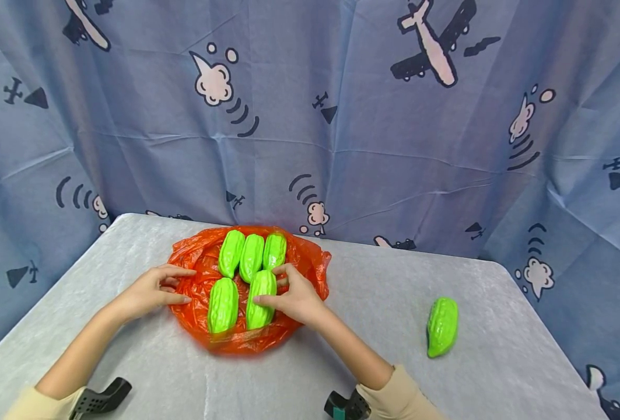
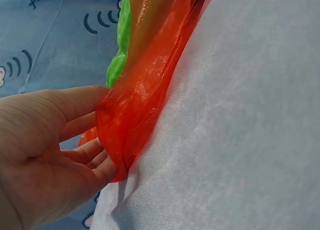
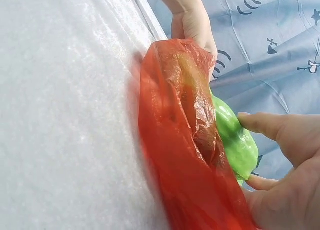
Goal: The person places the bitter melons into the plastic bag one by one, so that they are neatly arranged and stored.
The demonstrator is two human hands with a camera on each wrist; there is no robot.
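A crinkled red plastic bag (image 1: pixel 199 306) lies spread open on the table, its rim standing up round several green, ridged bitter melons. At its left side, my left hand (image 1: pixel 149 293) holds the bag's edge between thumb and fingers; in the left wrist view some fingertips pass behind the red film. My right hand (image 1: pixel 296 297) reaches over the right rim and pinches the front right bitter melon (image 1: pixel 259 291). Beside that one lies another bitter melon (image 1: pixel 223 306), with three more in a row behind. The right wrist view shows thumb and finger on the green melon (image 3: pixel 235 140).
One more bitter melon (image 1: pixel 442 326) lies alone on the right part of the table. The pale cloth-covered table (image 1: pixel 372 303) ends at a blue curtain (image 1: pixel 289 105) printed with airplanes, which hangs behind and along both sides.
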